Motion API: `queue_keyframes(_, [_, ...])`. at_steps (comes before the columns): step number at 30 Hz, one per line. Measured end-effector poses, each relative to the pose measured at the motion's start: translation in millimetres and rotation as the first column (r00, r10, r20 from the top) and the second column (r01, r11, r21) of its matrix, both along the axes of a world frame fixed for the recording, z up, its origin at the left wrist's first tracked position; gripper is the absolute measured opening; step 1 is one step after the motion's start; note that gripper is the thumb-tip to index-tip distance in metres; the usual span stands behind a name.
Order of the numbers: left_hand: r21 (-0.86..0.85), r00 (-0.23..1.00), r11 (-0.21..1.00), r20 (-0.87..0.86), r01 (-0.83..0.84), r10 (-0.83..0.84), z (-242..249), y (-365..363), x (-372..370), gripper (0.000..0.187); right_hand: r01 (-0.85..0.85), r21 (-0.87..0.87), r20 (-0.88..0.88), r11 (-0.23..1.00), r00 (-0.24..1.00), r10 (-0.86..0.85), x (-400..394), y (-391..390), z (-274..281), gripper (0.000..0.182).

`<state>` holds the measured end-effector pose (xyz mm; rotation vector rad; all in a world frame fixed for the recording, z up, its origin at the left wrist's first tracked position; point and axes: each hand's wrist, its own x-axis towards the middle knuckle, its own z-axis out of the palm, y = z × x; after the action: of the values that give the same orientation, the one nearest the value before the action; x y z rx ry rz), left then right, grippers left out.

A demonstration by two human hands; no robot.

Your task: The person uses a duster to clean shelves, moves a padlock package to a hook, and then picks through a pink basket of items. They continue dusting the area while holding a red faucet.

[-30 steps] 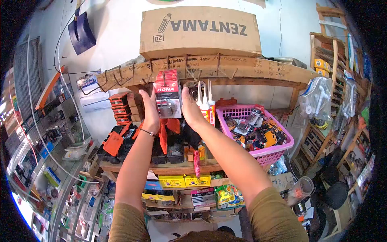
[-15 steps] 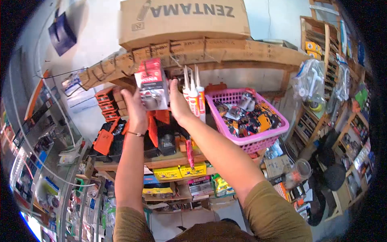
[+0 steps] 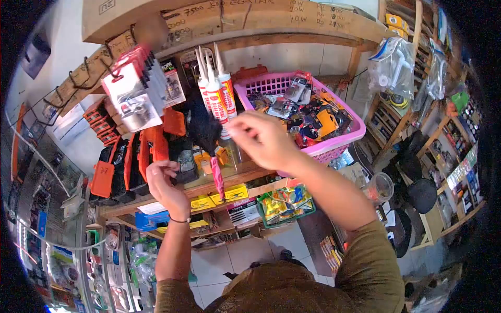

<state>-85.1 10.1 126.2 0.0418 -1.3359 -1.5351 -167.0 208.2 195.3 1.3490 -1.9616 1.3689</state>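
A bunch of red-and-white blister packs (image 3: 136, 91) hangs from a hook on the wooden beam (image 3: 308, 21) at the upper left. Below the packs, my left hand (image 3: 166, 185) is raised near the orange cases (image 3: 152, 146), with its fingers loosely apart and nothing in them. My right hand (image 3: 261, 136) hovers between the silicone sealant tubes (image 3: 215, 96) and the pink basket (image 3: 344, 133); its fingers are curled, and no object shows in them. Small packaged parts (image 3: 308, 115) fill the basket. A black duster with a pink handle (image 3: 217, 177) lies between my hands.
Yellow boxes (image 3: 229, 194) and a green tray of colourful packets (image 3: 286, 204) sit on the shelf below. A cardboard box (image 3: 172, 6) stands above the beam. Clear bags (image 3: 392, 68) hang at the right, and a glass case (image 3: 52, 208) stands at the left.
Both hands have come away from the packs, which now hang by themselves. My left hand has dropped lower and my right hand has moved right towards the basket. The view has shifted.
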Motion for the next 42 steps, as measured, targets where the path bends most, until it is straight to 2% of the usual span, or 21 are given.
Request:
queue_keyframes(1, [-0.200, 0.999, 0.979, 0.045, 0.031, -0.022, 3.2, 7.3, 0.8, 0.029, 0.043, 0.045, -0.106, 0.998, 0.994, -0.038, -13.4, 17.6, -3.0, 0.014])
queue_keyframes(3, [-0.281, 0.988, 0.948, 0.089, 0.146, -0.126, 16.7, 36.4, -4.8, 0.021, 0.169, 0.116, -0.056, 0.979, 0.985, -0.163, -32.6, 51.8, -8.1, 0.014])
queue_keyframes(9, [-0.561, 0.886, 0.687, 0.333, 0.462, -0.324, 25.3, 102.9, -65.2, 0.014, 0.227, 0.362, 0.263, 0.904, 0.905, -0.333, -90.2, 126.6, -11.6, 0.022])
queue_keyframes(11, [-0.513, 0.851, 0.681, 0.365, 0.522, -0.378, 34.5, 134.4, -92.8, 0.013, 0.239, 0.599, 0.008, 0.764, 0.953, -0.304, -105.9, 137.5, -7.9, 0.026])
queue_keyframes(13, [-0.684, 0.892, 0.602, 0.437, 0.411, -0.112, 32.7, 155.8, -128.7, 0.015, 0.205, 0.713, 0.018, 0.671, 0.951, -0.309, -119.1, 139.8, -8.0, 0.029])
queue_keyframes(15, [-0.873, 0.813, 0.262, 0.482, 0.412, 0.326, 12.8, 154.1, -152.8, 0.018, 0.003, 0.852, 0.140, 0.523, 0.962, -0.234, -126.2, 137.1, -11.1, 0.027])
queue_keyframes(16, [-0.808, 0.728, 0.192, 0.587, 0.557, 0.355, 12.7, 157.0, -155.9, 0.021, -0.030, 0.841, 0.162, 0.540, 0.967, -0.198, -127.1, 134.8, -19.3, 0.029])
queue_keyframes(17, [-0.800, 0.717, 0.199, 0.597, 0.566, 0.359, 14.3, 159.2, -156.1, 0.021, -0.016, 0.828, 0.164, 0.560, 0.963, -0.215, -133.6, 133.7, -42.6, 0.033])
queue_keyframes(20, [-0.803, 0.745, 0.249, 0.595, 0.541, 0.302, 10.6, 156.9, -154.7, 0.023, 0.014, 0.956, 0.067, 0.294, 0.962, -0.266, -121.3, 131.2, -34.3, 0.044])
queue_keyframes(23, [-0.724, 0.692, 0.425, 0.672, 0.543, 0.262, 21.7, 163.3, -151.0, 0.019, 0.027, 0.971, 0.025, 0.238, 0.977, -0.213, -122.8, 135.4, -32.8, 0.047])
queue_keyframes(28, [-0.671, 0.587, 0.399, 0.741, 0.625, 0.327, 29.1, 168.5, -149.2, 0.024, -0.041, 0.979, 0.085, 0.199, 0.972, -0.218, -127.4, 137.1, -35.0, 0.046])
queue_keyframes(31, [-0.702, 0.644, 0.437, 0.704, 0.563, 0.300, 25.6, 166.2, -147.1, 0.024, -0.050, 0.953, 0.114, 0.299, 0.973, -0.201, -138.2, 141.8, -44.9, 0.037])
queue_keyframes(33, [-0.804, 0.810, 0.500, 0.508, 0.324, 0.292, 12.1, 161.3, -149.7, 0.021, 0.016, 0.778, 0.158, 0.629, 0.962, -0.221, -146.2, 145.5, -49.4, 0.028])
queue_keyframes(34, [-0.726, 0.815, 0.608, 0.539, 0.322, 0.213, 13.8, 160.3, -149.6, 0.017, 0.027, 0.563, 0.184, 0.826, 0.970, -0.157, -140.9, 148.8, -38.9, 0.024])
queue_keyframes(35, [-0.723, 0.937, 0.672, 0.325, 0.160, 0.127, 12.0, 157.8, -151.5, 0.013, 0.128, 0.322, 0.166, 0.938, 0.968, -0.189, -144.2, 147.3, -42.4, 0.024])
queue_keyframes(37, [-0.635, 0.954, 0.765, 0.151, -0.106, 0.258, 16.2, 154.5, -138.8, 0.011, 0.353, 0.207, 0.301, 0.912, 0.864, -0.403, -147.1, 146.6, -24.3, 0.026])
queue_keyframes(38, [-0.574, 0.946, 0.810, 0.183, -0.119, 0.268, 16.5, 156.4, -122.8, 0.007, 0.338, 0.108, 0.424, 0.935, 0.835, -0.350, -136.9, 150.3, -13.8, 0.026])
queue_keyframes(39, [-0.662, 0.962, 0.724, 0.021, -0.191, 0.273, 17.1, 152.0, -102.8, 0.006, 0.282, -0.017, 0.518, 0.959, 0.823, -0.233, -117.2, 147.2, -2.6, 0.024])
queue_keyframes(40, [-0.569, 0.994, 0.817, -0.012, -0.096, 0.109, 1.9, 149.2, -85.6, 0.011, 0.275, -0.093, 0.532, 0.957, 0.826, -0.186, -87.0, 141.5, 7.4, 0.020])
queue_keyframes(41, [-0.429, 0.989, 0.896, 0.135, 0.117, -0.064, -9.3, 148.6, -57.3, 0.016, 0.334, -0.001, 0.620, 0.943, 0.740, -0.261, -53.0, 136.6, 14.1, 0.018])
queue_keyframes(42, [-0.383, 0.963, 0.889, 0.191, 0.253, -0.192, -19.8, 145.2, -28.8, 0.031, 0.072, -0.218, 0.681, 0.973, 0.725, 0.099, -24.8, 131.3, 6.7, 0.020])
